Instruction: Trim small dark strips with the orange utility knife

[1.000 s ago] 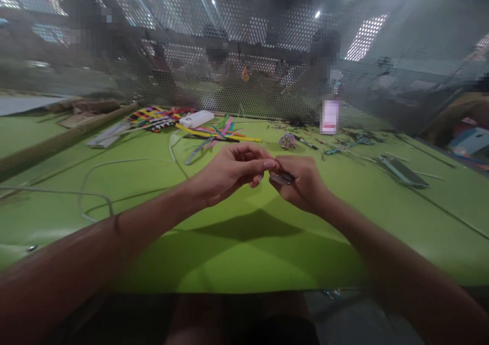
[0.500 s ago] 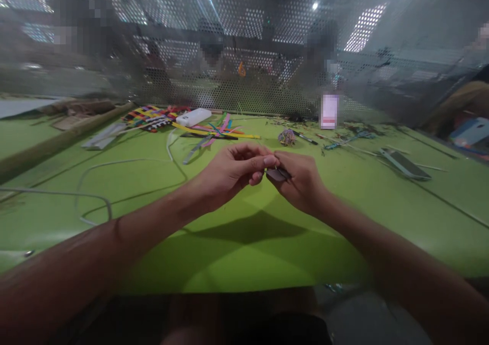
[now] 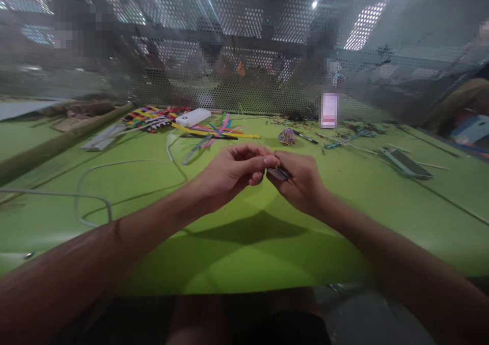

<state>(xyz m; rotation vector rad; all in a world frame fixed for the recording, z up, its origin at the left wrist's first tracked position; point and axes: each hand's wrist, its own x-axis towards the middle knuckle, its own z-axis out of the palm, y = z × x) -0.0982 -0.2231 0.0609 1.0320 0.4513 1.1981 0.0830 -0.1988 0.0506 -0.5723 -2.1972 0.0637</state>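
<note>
Above the green table (image 3: 244, 268), my two hands meet fingertip to fingertip. My left hand (image 3: 235, 170) is closed in a pinch, thumb pressed on the fingers; whatever thin thing lies between them is too small to name. My right hand (image 3: 301, 179) is closed around a flat grey piece (image 3: 278, 174), of which only a short part shows below the fingers. Beyond the hands lies a heap of coloured strips (image 3: 216, 130). A tangled multicoloured ball (image 3: 286, 137) sits behind my right hand, beside a black pen (image 3: 305, 137).
A white power bank-like device (image 3: 194, 116) trails a white cable (image 3: 126, 160) across the left side. Near it lie a woven colourful piece (image 3: 148, 118) and a bamboo pole (image 3: 57, 143). Phones (image 3: 407, 162) and thin sticks lie at the right. A perforated metal screen (image 3: 244, 85) closes the back.
</note>
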